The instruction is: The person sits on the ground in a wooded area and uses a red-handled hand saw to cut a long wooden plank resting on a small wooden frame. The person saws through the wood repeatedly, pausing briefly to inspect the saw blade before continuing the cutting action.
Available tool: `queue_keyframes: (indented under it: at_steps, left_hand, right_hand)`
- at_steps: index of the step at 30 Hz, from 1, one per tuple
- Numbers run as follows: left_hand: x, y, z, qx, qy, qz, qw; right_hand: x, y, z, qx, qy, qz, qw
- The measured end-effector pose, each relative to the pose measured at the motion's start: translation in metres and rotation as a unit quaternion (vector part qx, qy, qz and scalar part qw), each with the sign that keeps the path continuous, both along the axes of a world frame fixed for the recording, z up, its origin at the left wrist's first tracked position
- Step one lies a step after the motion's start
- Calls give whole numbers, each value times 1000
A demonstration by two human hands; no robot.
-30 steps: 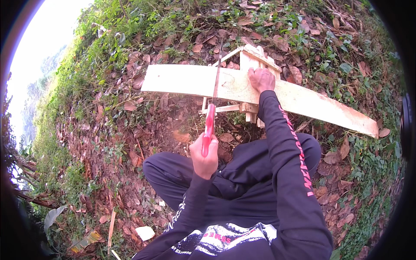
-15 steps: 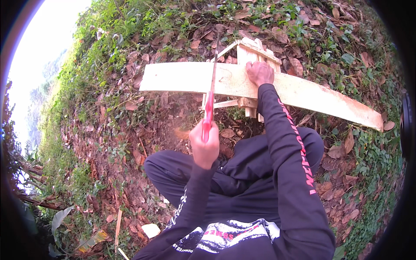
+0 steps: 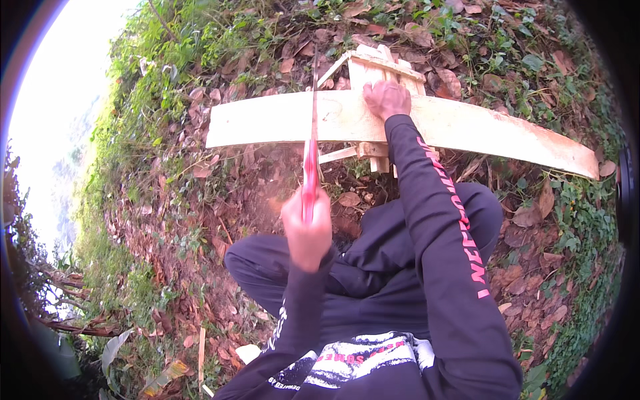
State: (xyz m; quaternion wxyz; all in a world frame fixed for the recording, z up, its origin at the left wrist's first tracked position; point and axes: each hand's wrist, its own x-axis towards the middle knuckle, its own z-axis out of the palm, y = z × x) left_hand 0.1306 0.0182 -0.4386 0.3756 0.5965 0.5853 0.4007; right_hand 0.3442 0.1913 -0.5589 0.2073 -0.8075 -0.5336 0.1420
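My left hand (image 3: 307, 233) is closed around the red handle of a handsaw (image 3: 311, 163). The saw's thin blade points away from me and crosses a long, pale wooden plank (image 3: 260, 120) left of its middle. The plank lies crosswise in front of me, over a small stand of rough wooden pieces (image 3: 363, 70). Curled fingers of my right hand (image 3: 389, 100) bear on the plank's far edge, right of the saw. The undersides of those fingers are hidden. How deep the blade sits in the wood cannot be made out.
Crossed legs in dark trousers (image 3: 373, 240) lie just below the plank. Dry leaves (image 3: 527, 213) and green plants (image 3: 133, 140) cover the sloping ground. A thin wood strip (image 3: 201, 353) and a pale chunk (image 3: 248, 353) lie at lower left.
My left hand and the saw have drawn slightly toward me. The whole view has shifted a little, so plank and stand appear further up and left. The right hand keeps its place on the plank.
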Motion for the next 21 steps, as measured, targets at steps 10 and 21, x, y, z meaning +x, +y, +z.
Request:
queue_keyframes:
  at_steps: [10,21]
  left_hand:
    - [-6,-16,4,-17,7,1,1000]
    - [3,62,-13,2,-4,-23,1000]
  right_hand:
    - [5,7,-14,18,30,1,999]
    - [6,8,-3,-4,44,16,999]
